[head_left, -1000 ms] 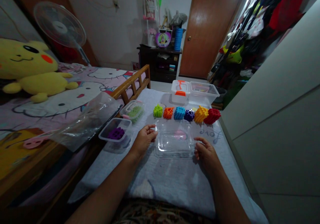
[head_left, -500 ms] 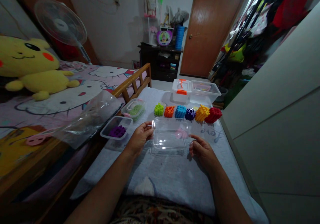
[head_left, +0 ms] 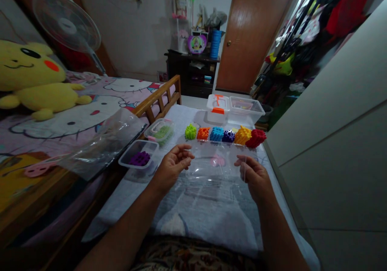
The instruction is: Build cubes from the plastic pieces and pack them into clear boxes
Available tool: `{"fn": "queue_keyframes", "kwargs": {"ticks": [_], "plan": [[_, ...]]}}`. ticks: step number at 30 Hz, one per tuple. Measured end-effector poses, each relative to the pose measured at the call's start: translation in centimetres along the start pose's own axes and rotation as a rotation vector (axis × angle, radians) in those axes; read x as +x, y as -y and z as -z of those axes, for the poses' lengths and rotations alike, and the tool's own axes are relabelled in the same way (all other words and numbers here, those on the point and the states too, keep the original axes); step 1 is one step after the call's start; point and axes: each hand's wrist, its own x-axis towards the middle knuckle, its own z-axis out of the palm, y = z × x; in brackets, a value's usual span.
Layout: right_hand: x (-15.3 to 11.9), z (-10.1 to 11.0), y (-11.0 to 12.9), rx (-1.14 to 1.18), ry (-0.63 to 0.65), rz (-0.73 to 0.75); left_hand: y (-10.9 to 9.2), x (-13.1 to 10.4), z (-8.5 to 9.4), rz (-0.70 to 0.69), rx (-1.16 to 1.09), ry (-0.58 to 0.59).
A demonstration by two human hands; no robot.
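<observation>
A clear, faintly blurred plastic box [head_left: 208, 172] spans the space between my hands, low over the cloth. My left hand [head_left: 173, 166] has its curled fingers at the box's left edge. At the right side, my right hand [head_left: 254, 176] grips the edge, its fingertips partly seen through the plastic. A pink piece [head_left: 217, 161] shows through the box. Behind it stands a row of linked plastic pieces: lime [head_left: 190, 132], orange [head_left: 203, 133], light blue [head_left: 217, 134], dark blue [head_left: 228, 136], yellow [head_left: 242, 135] and red [head_left: 256, 138].
Left of the hands are a tub with purple pieces [head_left: 140, 159] and a lidded tub with green pieces [head_left: 160, 131]. A clear box with orange latches [head_left: 217, 109] and another clear bin [head_left: 246, 109] stand at the back. A wooden bed rail [head_left: 157, 97] borders the left.
The clear box has shifted and looks wider, with its right edge farther right. My right hand has moved right, and my left hand slightly right. The view has shifted a little.
</observation>
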Motion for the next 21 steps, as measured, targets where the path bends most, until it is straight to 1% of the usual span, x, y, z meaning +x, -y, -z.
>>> {"fn": "queue_keyframes", "kwargs": {"ticks": [2, 4, 6, 8, 10, 12, 13, 16, 18, 19, 21], "plan": [[-0.3, 0.4, 0.5, 0.109, 0.049, -0.025, 0.0, -0.2, -0.7, -0.005, 0.017, 0.008], [-0.5, 0.9, 0.7, 0.179, 0.092, -0.02, 0.1, -0.3, -1.4, 0.006, 0.027, 0.002], [-0.8, 1.2, 0.6, 0.158, 0.101, -0.006, 0.5, -0.3, -2.0, 0.028, 0.029, 0.003], [-0.9, 1.5, 0.5, 0.091, 0.081, 0.004, 0.9, -0.4, -2.4, 0.033, 0.049, 0.011], [-1.0, 2.0, 0.5, 0.059, 0.049, 0.023, 1.2, -0.6, -2.6, -0.002, 0.108, 0.026], [-0.8, 2.8, 0.7, 0.091, -0.018, 0.073, 1.4, -0.8, -2.4, -0.06, 0.245, 0.062], [-0.7, 3.3, 0.9, 0.116, -0.07, 0.109, 1.4, -1.0, -2.2, -0.094, 0.34, 0.1], [-0.5, 4.6, 1.2, 0.146, -0.257, 0.22, 1.9, -1.3, -1.6, -0.232, 0.659, 0.276], [-0.6, 5.1, 1.1, 0.108, -0.374, 0.284, 2.6, -1.3, -1.3, -0.32, 0.825, 0.384], [-0.7, 5.2, 1.0, 0.067, -0.423, 0.314, 3.1, -1.3, -1.2, -0.345, 0.885, 0.418], [-1.1, 5.0, 0.5, -0.063, -0.483, 0.382, 4.0, -1.1, -1.1, -0.357, 0.955, 0.438]]}}
